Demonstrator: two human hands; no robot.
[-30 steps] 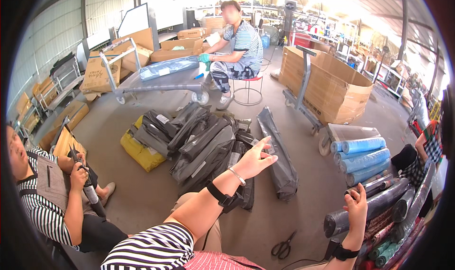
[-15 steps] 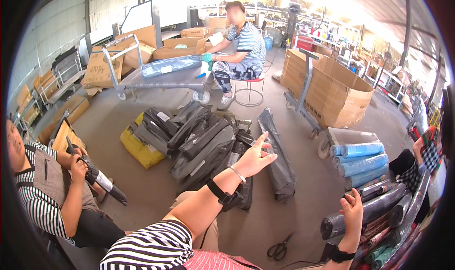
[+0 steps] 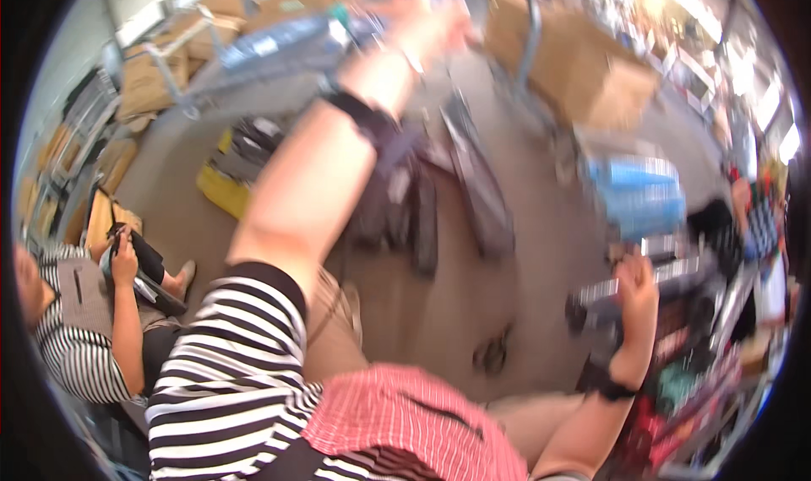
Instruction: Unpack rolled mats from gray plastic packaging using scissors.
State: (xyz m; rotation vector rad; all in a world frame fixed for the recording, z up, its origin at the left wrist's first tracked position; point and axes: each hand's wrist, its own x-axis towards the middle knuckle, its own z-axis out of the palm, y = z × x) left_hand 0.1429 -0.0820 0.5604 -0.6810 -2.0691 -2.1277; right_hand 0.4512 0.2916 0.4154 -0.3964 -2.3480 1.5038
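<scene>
Both grips are too blurred to tell: left hand [image 3: 432, 29] stretches forward, forearm [image 3: 317, 164] overlapping dark parcels [image 3: 390, 215]; right hand [image 3: 636, 282] near a dark roll [image 3: 680, 285].

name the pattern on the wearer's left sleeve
Left sleeve: black and white stripes, best in head view.

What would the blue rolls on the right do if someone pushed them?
The blue rolls would probably roll if pushed sideways, since they look rounded and lie on their sides. They seem fairly stiff lengthwise, as none visibly sags, though blur hides detail. Bright highlights hint at a smooth, perhaps slippery surface.
</scene>
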